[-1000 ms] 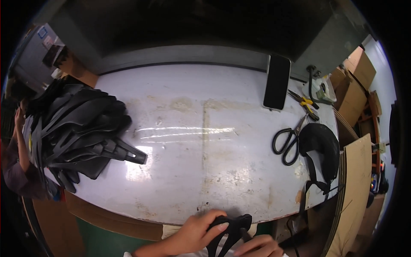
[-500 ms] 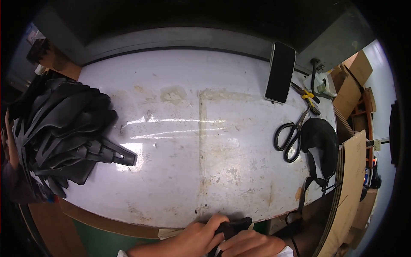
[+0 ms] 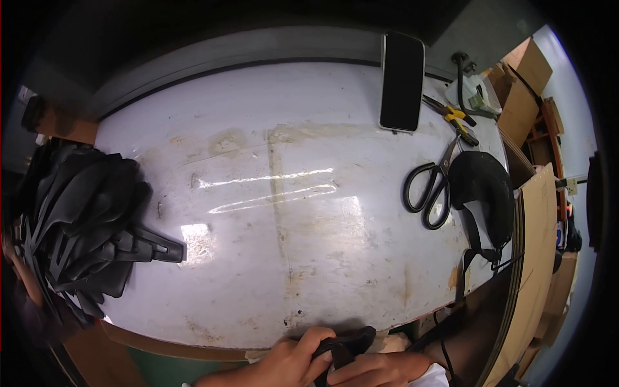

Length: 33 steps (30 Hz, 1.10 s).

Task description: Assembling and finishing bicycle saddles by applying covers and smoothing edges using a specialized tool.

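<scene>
At the table's near edge my left hand [image 3: 288,358] is closed, thumb on top, on a black moulded piece [image 3: 354,342]. Beside it my right hand [image 3: 379,369] is closed round the same piece from the right. The piece's rounded end sticks out above my fingers; its lower part is hidden by the hands and the picture's edge. On the left of the table lies a big heap of similar black flat pieces [image 3: 84,213], one narrow slotted end reaching out to the right.
At the right lie black-handled scissors [image 3: 425,198], yellow-and-black pliers [image 3: 454,116] and a black pouch-like thing with straps [image 3: 483,190]. A phone [image 3: 403,84] leans at the back. Cardboard sheets [image 3: 519,258] stand along the right edge. A person's arm [image 3: 26,277] shows at the far left.
The whole view has turned slightly, so table things sit further left. The black piece shows a little more above my fingers; both hands still hold it.
</scene>
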Each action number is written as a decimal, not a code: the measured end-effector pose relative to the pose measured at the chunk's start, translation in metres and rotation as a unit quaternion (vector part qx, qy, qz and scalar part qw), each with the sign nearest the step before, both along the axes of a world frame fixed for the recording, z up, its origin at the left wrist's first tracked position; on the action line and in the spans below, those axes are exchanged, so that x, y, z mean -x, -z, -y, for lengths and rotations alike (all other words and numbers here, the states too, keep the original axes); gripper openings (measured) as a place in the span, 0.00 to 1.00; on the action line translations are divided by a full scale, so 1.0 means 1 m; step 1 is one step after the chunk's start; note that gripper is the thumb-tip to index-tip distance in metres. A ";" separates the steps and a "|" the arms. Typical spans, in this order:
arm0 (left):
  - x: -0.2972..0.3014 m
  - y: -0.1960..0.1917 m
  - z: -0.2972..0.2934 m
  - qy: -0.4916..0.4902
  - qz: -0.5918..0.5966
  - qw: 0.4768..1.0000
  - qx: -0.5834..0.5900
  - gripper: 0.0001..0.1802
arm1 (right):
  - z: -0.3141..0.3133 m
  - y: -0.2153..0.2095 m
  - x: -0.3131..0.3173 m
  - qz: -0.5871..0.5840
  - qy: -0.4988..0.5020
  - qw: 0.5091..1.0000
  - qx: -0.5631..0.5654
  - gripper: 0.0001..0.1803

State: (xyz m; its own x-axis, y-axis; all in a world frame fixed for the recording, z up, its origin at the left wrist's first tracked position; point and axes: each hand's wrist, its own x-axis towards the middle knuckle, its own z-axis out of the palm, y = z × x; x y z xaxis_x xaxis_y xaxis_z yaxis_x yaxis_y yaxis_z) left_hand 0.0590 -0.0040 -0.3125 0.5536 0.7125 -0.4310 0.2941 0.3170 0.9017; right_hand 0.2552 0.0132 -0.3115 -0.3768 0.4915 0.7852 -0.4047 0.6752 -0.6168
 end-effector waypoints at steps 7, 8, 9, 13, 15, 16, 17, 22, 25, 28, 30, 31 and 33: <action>-0.007 -0.004 -0.007 -0.042 0.053 0.993 -0.095 0.17 | 0.017 0.008 0.005 -0.162 0.029 0.984 0.073 0.09; -0.007 -0.003 -0.007 -0.038 0.051 0.993 -0.095 0.17 | 0.022 0.012 0.003 -0.158 0.025 0.986 0.047 0.10; -0.006 -0.001 -0.007 -0.035 0.053 0.994 -0.090 0.16 | 0.036 0.015 0.015 -0.160 0.028 0.986 0.047 0.10; -0.008 -0.004 -0.007 -0.019 0.030 0.998 -0.053 0.15 | 0.049 0.028 0.035 -0.202 0.243 0.947 0.063 0.10; -0.008 -0.005 -0.006 -0.025 0.023 0.998 -0.044 0.15 | 0.044 0.031 0.033 -0.196 0.209 0.953 0.098 0.10; -0.008 -0.006 -0.004 -0.032 0.022 0.999 -0.035 0.15 | 0.024 0.018 0.015 -0.135 0.130 0.976 0.109 0.09; -0.008 -0.006 -0.003 -0.024 0.021 0.999 -0.034 0.15 | 0.031 0.017 0.019 -0.137 0.139 0.975 0.109 0.09; -0.009 -0.002 0.004 -0.051 -0.039 0.994 -0.093 0.15 | 0.049 0.020 0.012 -0.109 0.126 0.963 0.214 0.07; -0.013 0.004 0.007 -0.082 -0.023 0.986 -0.143 0.15 | 0.065 0.021 -0.001 -0.133 0.121 0.968 0.178 0.09; 0.002 0.004 0.002 -0.066 0.014 0.998 -0.014 0.08 | 0.075 0.012 0.013 -0.209 0.187 0.950 0.138 0.12; -0.003 -0.002 0.003 -0.101 0.004 0.995 0.003 0.06 | 0.069 0.010 0.018 -0.271 0.264 0.919 0.109 0.14; -0.005 -0.006 0.003 -0.133 0.001 0.991 0.023 0.06 | 0.059 0.013 0.012 -0.264 0.283 0.920 0.060 0.09; -0.003 -0.002 0.003 -0.109 0.009 0.994 0.021 0.08 | 0.046 0.008 -0.002 -0.246 0.301 0.921 0.006 0.13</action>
State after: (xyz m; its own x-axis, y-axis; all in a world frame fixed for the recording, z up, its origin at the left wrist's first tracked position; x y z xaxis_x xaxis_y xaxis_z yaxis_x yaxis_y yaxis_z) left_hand 0.0616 -0.0073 -0.3103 0.3956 0.7979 -0.4548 0.1989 0.4090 0.8906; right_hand 0.2571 -0.0333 -0.3190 0.3662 0.5054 0.7813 -0.1915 0.8626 -0.4682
